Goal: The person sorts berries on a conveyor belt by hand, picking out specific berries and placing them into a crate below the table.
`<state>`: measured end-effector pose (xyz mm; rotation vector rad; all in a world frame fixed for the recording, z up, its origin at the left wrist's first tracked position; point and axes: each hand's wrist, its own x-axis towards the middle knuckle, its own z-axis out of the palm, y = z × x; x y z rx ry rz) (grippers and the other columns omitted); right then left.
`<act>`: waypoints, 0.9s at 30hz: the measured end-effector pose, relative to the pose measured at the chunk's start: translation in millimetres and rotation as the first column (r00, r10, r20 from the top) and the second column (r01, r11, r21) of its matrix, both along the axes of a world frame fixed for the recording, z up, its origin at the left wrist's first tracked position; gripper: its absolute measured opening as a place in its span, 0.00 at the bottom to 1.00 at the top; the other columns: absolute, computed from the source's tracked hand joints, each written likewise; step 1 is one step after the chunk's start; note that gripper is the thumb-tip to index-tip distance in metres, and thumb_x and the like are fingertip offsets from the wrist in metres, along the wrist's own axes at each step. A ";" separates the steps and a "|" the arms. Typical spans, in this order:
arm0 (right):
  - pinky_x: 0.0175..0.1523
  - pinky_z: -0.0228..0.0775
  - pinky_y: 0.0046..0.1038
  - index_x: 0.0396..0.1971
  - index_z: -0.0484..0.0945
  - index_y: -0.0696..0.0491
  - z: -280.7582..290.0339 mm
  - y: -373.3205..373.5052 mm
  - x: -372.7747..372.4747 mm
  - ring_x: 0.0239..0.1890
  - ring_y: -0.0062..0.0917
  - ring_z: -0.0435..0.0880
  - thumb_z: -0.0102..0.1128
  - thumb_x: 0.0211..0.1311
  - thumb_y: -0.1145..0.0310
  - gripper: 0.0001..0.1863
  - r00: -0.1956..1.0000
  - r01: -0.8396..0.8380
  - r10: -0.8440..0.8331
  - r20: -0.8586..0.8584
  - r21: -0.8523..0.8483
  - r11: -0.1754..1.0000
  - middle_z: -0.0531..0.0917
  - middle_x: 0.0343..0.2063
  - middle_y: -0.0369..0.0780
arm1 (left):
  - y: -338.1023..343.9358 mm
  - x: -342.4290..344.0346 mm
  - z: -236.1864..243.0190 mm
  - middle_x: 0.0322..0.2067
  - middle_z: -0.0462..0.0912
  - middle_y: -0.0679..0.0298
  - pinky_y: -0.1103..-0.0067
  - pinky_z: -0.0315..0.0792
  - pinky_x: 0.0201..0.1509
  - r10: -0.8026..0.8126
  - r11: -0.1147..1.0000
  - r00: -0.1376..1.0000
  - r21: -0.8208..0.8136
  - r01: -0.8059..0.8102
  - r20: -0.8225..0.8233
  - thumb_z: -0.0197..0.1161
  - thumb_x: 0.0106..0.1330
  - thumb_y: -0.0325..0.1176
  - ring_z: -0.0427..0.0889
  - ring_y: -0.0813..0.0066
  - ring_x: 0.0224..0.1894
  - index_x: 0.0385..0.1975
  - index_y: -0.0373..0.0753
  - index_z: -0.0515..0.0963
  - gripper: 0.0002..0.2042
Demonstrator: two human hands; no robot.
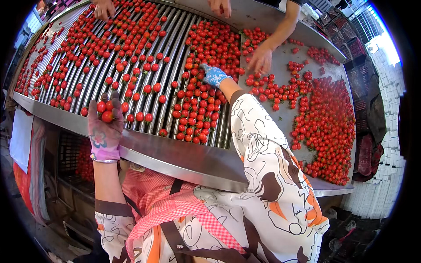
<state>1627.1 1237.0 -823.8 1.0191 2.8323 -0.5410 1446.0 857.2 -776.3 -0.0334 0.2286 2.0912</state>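
My left hand (106, 125), in a pink flowered glove with darkened fingers, is palm up with fingers curled round several cherry tomatoes (107, 115) above the front of the steel roller bed (144, 105). My right hand (214, 75), in a blue floral glove, reaches onto a dense band of tomatoes (197, 118) at the rollers' right side. Its fingers are bent down and close together; what they hold, if anything, is hidden.
Other people's hands reach in at top left (103, 8), top middle (219, 6) and right (262, 57). A steel tray (276, 114) beside the rollers holds many tomatoes. Dark crates (359, 74) line the right; a white sheet (21, 136) hangs at left. A steel lip (184, 162) edges the front.
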 end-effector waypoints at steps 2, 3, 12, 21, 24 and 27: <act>0.47 0.73 0.43 0.55 0.67 0.52 -11.4 4.8 -5.1 0.44 0.44 0.81 0.48 0.56 0.73 0.23 0.994 -0.095 0.103 -0.044 0.146 0.985 0.79 0.45 0.53 | 0.4 4.6 5.8 0.53 0.71 0.46 0.72 0.80 0.43 0.001 1.000 1.000 0.015 -0.001 -0.001 0.56 0.68 0.40 0.77 0.60 0.49 0.48 0.33 0.71 0.17; 0.48 0.73 0.43 0.54 0.68 0.54 -15.0 3.5 -6.8 0.44 0.44 0.81 0.47 0.57 0.72 0.21 0.999 -0.050 0.053 -0.013 0.180 0.982 0.80 0.44 0.53 | 0.3 7.1 5.6 0.53 0.72 0.45 0.73 0.80 0.43 0.005 1.000 1.000 0.018 -0.005 0.002 0.57 0.67 0.40 0.77 0.60 0.49 0.48 0.33 0.71 0.17; 0.52 0.72 0.39 0.47 0.75 0.53 1.1 -12.2 11.2 0.46 0.42 0.81 0.53 0.55 0.61 0.20 0.995 -0.082 0.078 0.058 0.061 0.995 0.82 0.42 0.49 | 4.0 21.6 5.8 0.53 0.71 0.47 0.71 0.80 0.44 0.029 0.999 0.999 -0.017 -0.029 0.028 0.57 0.68 0.40 0.78 0.60 0.47 0.47 0.33 0.72 0.17; 0.45 0.72 0.38 0.39 0.73 0.53 -22.3 -152.8 99.2 0.44 0.42 0.75 0.56 0.52 0.71 0.12 0.819 -0.564 0.520 -0.241 -0.175 0.807 0.69 0.45 0.46 | 5.8 31.7 3.5 0.52 0.73 0.46 0.65 0.80 0.47 0.015 1.000 1.000 0.000 -0.015 0.020 0.55 0.69 0.42 0.80 0.58 0.46 0.50 0.35 0.68 0.18; 0.46 0.72 0.40 0.45 0.73 0.53 -34.2 -130.9 155.6 0.44 0.44 0.77 0.56 0.55 0.67 0.17 0.800 -0.590 0.600 0.024 -0.154 0.792 0.73 0.42 0.48 | 8.4 35.2 5.0 0.52 0.73 0.45 0.66 0.80 0.46 0.013 1.000 1.000 0.018 -0.013 0.011 0.54 0.69 0.42 0.79 0.57 0.46 0.49 0.34 0.68 0.18; 0.46 0.73 0.41 0.43 0.75 0.55 -37.6 -97.3 190.1 0.42 0.43 0.79 0.53 0.59 0.61 0.17 0.815 -0.486 0.538 0.216 -0.250 0.837 0.78 0.39 0.50 | 10.0 36.9 2.3 0.52 0.73 0.47 0.66 0.79 0.47 -0.007 0.999 1.000 0.041 0.006 0.028 0.53 0.69 0.42 0.79 0.58 0.47 0.49 0.35 0.69 0.17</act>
